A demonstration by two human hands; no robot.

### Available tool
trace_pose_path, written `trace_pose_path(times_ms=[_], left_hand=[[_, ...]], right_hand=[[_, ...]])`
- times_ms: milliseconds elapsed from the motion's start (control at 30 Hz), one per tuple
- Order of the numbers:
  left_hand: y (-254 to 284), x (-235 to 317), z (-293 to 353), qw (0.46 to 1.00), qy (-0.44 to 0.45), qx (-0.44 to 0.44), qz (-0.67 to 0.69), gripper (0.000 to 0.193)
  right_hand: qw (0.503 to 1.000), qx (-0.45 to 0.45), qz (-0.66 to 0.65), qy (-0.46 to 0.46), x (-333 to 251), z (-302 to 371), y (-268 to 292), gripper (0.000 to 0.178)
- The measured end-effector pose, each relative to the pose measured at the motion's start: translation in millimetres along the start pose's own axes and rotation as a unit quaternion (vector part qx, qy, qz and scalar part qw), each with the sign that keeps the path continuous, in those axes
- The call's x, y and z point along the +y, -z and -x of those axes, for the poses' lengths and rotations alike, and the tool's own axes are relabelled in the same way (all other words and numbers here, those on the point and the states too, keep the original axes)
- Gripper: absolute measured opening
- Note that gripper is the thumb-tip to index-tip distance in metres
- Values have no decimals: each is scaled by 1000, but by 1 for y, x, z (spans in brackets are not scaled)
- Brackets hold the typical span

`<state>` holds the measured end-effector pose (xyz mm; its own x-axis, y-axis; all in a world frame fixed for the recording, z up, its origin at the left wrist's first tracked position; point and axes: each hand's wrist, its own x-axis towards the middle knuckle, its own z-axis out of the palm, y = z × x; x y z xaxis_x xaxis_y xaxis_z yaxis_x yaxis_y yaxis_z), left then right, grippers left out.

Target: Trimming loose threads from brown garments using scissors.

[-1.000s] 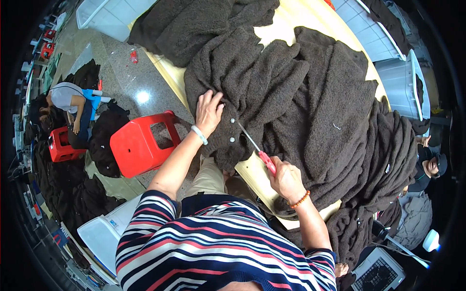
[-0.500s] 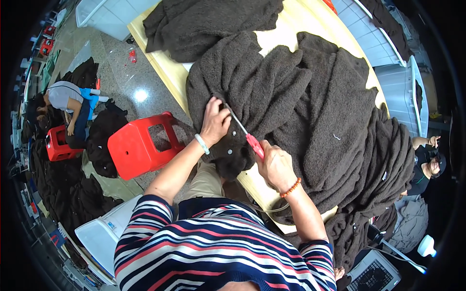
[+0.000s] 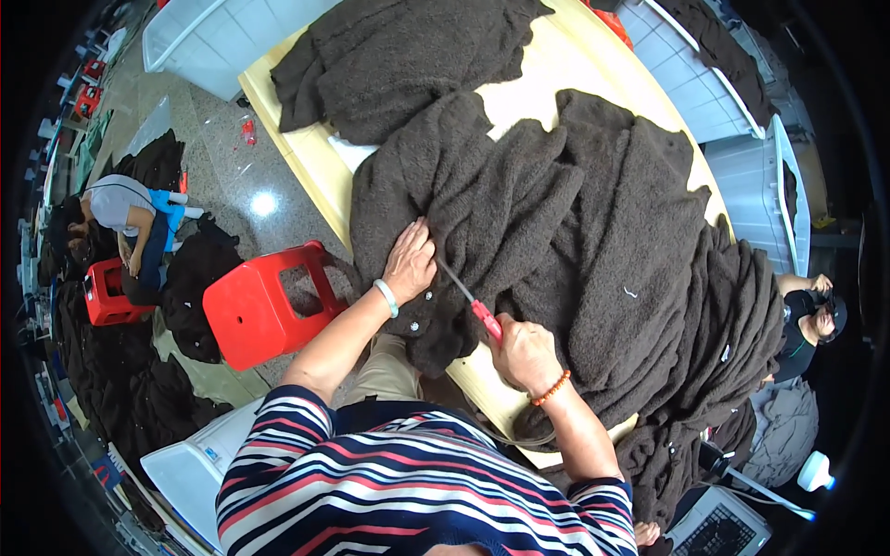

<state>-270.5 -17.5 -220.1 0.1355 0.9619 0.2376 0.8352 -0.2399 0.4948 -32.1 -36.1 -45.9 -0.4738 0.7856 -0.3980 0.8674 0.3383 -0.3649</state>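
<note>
The left hand (image 3: pixel 411 264) lies flat, fingers together, palm down on the dark brown fuzzy knit garment (image 3: pixel 482 213), pressing the fabric against the pale yellow wooden table (image 3: pixel 320 167). A light-coloured bracelet (image 3: pixel 386 297) sits on the wrist just behind this hand.

The right hand (image 3: pixel 525 352) is closed around the red handle of a slim metal cutting tool (image 3: pixel 468 296). The blade runs up and away from the right hand toward the left hand; its tip meets the garment just beside the left fingers. An orange beaded bracelet (image 3: pixel 551 388) circles the right wrist.

The garment spreads over the table beyond both hands, and its buttoned edge hangs over the near table rim between the two hands. A second dark brown knit piece (image 3: pixel 399 56) lies further out from the left hand, apart from the first. A heap of the same dark fabric (image 3: pixel 732 315) is piled to the outer side of the right hand.

A red plastic stool (image 3: pixel 264 306) stands on the floor to the outer side of the left forearm. Well beyond it, another person (image 3: pixel 120 208) crouches beside a smaller red stool (image 3: pixel 107 292).
</note>
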Motion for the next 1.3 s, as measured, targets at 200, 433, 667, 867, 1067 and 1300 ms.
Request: trace_pose_path(times_ms=[200,433,667,867,1067,1300], left_hand=[[18,22,24,998,-16,-15,59,53],[8,12,22,999,-22,-25,23,50],[10,16,34,999,-43,-26,-10,46],[2,11,43,997,-15,43,62,40],[8,13,5,924,236,151,260,50],[-14,-6,0,969,163,112,149,24]], right_hand=[[1000,12,-16,-10,6,5,-3,21],[1000,-7,-13,0,3,21,-13,22],[995,-97,19,-5,-9,49,-20,25],[999,26,-22,-33,-11,61,-27,25],[998,53,-34,-18,-4,54,-40,22],[998,43,-36,-19,-13,44,-29,19]])
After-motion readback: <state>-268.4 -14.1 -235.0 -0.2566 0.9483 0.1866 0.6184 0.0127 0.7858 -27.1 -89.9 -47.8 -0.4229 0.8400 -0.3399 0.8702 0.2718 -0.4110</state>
